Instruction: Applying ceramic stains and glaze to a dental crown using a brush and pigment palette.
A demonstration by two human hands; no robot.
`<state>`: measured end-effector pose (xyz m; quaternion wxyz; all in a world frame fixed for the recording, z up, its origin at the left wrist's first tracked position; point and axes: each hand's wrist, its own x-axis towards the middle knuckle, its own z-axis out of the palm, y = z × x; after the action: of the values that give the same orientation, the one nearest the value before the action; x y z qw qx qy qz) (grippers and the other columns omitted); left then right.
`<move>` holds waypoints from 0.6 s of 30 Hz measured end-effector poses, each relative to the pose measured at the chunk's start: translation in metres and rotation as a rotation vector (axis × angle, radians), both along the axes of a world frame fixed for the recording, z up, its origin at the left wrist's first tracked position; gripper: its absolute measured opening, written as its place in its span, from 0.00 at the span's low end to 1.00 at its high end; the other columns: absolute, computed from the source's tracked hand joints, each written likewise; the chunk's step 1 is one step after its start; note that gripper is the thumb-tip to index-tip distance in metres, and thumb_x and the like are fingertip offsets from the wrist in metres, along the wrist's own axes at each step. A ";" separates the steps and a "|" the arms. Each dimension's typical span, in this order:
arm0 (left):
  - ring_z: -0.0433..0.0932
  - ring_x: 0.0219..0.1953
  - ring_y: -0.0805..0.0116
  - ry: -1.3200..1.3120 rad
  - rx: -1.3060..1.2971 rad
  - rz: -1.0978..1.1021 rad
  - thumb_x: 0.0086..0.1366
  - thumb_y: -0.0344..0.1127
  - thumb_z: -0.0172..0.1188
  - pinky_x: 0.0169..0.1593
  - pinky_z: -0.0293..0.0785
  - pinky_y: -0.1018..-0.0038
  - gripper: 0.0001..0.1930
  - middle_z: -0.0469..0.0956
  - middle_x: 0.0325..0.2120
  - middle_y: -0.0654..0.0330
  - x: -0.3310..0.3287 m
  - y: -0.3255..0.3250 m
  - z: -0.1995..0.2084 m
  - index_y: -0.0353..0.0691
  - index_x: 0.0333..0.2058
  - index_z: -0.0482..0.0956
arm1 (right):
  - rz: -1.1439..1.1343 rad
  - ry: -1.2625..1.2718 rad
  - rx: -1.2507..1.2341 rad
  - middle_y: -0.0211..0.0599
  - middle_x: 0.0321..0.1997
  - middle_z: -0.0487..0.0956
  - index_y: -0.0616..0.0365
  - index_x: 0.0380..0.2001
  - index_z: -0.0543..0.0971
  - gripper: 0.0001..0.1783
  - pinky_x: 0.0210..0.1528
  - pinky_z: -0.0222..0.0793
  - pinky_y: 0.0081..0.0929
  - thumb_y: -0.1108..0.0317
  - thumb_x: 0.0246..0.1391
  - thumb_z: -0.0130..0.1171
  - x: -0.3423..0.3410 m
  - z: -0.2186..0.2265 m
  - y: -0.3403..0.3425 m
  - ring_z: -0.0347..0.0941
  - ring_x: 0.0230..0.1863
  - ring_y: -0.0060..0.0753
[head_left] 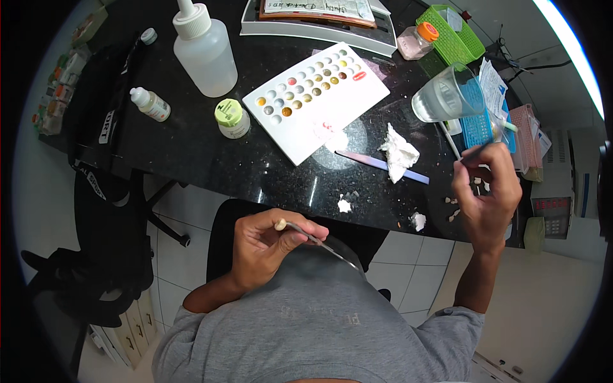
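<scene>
My left hand [262,247] is closed in front of my grey shirt. Its thumb and fingers pinch slim metal forceps [335,254], with a small cream tooth-shaped piece [280,225] at the forceps' end beside my index finger. Over the table's right side, my right hand [490,188] is closed in a pinch. Something thin and dark shows at its fingertips, too blurred to name. Beside these fingers is a white stick [451,140]; whether they grip it is unclear. Just beyond stands a glass of clear liquid [440,99]. A white palette [348,105] with rows of coloured wells lies at the centre.
A lilac-handled knife [383,167] lies beside a crumpled white tissue [400,153]. White crumbs [345,205] dot the black tabletop [281,182] near its front edge. A squeeze bottle [207,57], a green-capped jar [232,119] and a dropper bottle [151,105] stand left; baskets [476,115] stand right.
</scene>
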<state>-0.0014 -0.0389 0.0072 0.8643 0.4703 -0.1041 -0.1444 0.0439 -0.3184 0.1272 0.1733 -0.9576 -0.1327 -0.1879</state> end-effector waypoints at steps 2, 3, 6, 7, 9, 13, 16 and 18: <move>0.81 0.40 0.63 0.032 -0.022 -0.010 0.62 0.26 0.57 0.44 0.79 0.71 0.06 0.80 0.35 0.47 0.001 0.001 -0.001 0.30 0.36 0.77 | 0.027 -0.002 0.438 0.35 0.31 0.77 0.66 0.31 0.74 0.06 0.33 0.72 0.15 0.80 0.50 0.60 0.007 -0.004 0.011 0.75 0.30 0.19; 0.81 0.40 0.62 0.053 -0.035 -0.015 0.62 0.25 0.57 0.45 0.79 0.71 0.06 0.80 0.35 0.47 0.002 0.002 -0.002 0.30 0.36 0.77 | 0.019 0.004 0.427 0.35 0.31 0.77 0.66 0.31 0.74 0.06 0.33 0.72 0.15 0.80 0.50 0.60 0.013 -0.003 0.020 0.75 0.30 0.19; 0.81 0.40 0.60 0.075 -0.043 -0.034 0.61 0.24 0.57 0.44 0.79 0.70 0.05 0.80 0.35 0.46 0.004 0.003 -0.006 0.30 0.36 0.77 | 0.050 0.032 0.625 0.36 0.30 0.78 0.68 0.34 0.75 0.07 0.32 0.73 0.14 0.78 0.51 0.59 0.039 -0.004 0.044 0.76 0.29 0.19; 0.81 0.40 0.60 0.076 -0.055 -0.045 0.61 0.24 0.57 0.43 0.79 0.70 0.05 0.80 0.35 0.45 0.004 0.004 -0.007 0.31 0.36 0.77 | 0.044 0.036 0.618 0.36 0.30 0.78 0.68 0.34 0.75 0.07 0.32 0.73 0.14 0.78 0.51 0.59 0.043 -0.005 0.047 0.76 0.29 0.19; 0.81 0.40 0.59 0.077 -0.079 -0.054 0.62 0.24 0.56 0.44 0.80 0.69 0.05 0.80 0.35 0.44 0.004 0.005 -0.009 0.30 0.36 0.77 | 0.056 0.117 0.530 0.33 0.28 0.78 0.67 0.34 0.77 0.07 0.29 0.72 0.13 0.77 0.50 0.60 0.053 -0.009 0.053 0.76 0.28 0.18; 0.81 0.40 0.57 0.065 -0.111 -0.096 0.62 0.25 0.56 0.44 0.79 0.66 0.06 0.80 0.36 0.43 0.006 0.006 -0.007 0.29 0.37 0.77 | 0.091 0.022 0.397 0.31 0.25 0.78 0.64 0.32 0.79 0.06 0.26 0.71 0.12 0.77 0.48 0.62 0.065 -0.022 0.053 0.76 0.25 0.17; 0.81 0.40 0.57 0.073 -0.121 -0.119 0.62 0.25 0.55 0.45 0.79 0.66 0.07 0.79 0.37 0.43 0.007 0.007 -0.007 0.28 0.38 0.77 | 0.088 0.022 0.372 0.32 0.24 0.78 0.64 0.33 0.79 0.07 0.26 0.71 0.13 0.76 0.48 0.63 0.068 -0.024 0.051 0.76 0.24 0.17; 0.81 0.40 0.57 0.076 -0.121 -0.126 0.62 0.25 0.55 0.45 0.79 0.65 0.07 0.79 0.37 0.43 0.007 0.007 -0.006 0.28 0.38 0.77 | 0.083 0.033 0.367 0.32 0.24 0.78 0.64 0.33 0.79 0.07 0.26 0.71 0.13 0.76 0.48 0.63 0.069 -0.025 0.051 0.75 0.24 0.17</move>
<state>0.0055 -0.0321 0.0008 0.8837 0.4040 -0.1092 -0.2095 0.1127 -0.2671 0.1026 0.3546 -0.9067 -0.1328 -0.1857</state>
